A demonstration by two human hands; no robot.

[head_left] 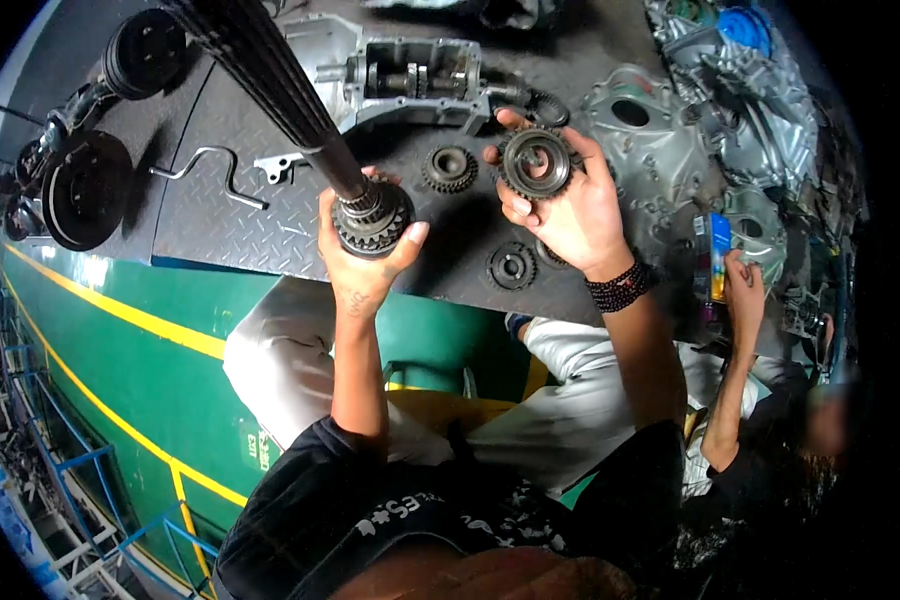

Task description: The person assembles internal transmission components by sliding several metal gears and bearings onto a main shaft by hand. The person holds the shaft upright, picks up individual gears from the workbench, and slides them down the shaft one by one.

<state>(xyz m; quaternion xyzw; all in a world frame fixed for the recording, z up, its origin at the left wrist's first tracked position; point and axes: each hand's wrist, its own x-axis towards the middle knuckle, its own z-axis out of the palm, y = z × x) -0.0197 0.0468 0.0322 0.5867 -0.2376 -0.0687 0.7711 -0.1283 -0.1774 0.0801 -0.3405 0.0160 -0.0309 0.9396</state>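
Note:
My left hand is closed around the lower end of a long splined gear shaft, which tilts up toward the upper left. A toothed gear sits on the shaft just within my fingers. In my right hand a ring-shaped gear is held by its rim, its bore facing up. Between the hands a smaller gear lies on the dark metal tabletop. Nearer the front edge lies a flat toothed ring, with another ring partly hidden under my right wrist.
An open gearbox housing with shafts inside stands at the back. A bent metal rod lies on the left, near black drum-shaped parts. Castings crowd the right. A co-worker's hand holds a phone-like colourful object there.

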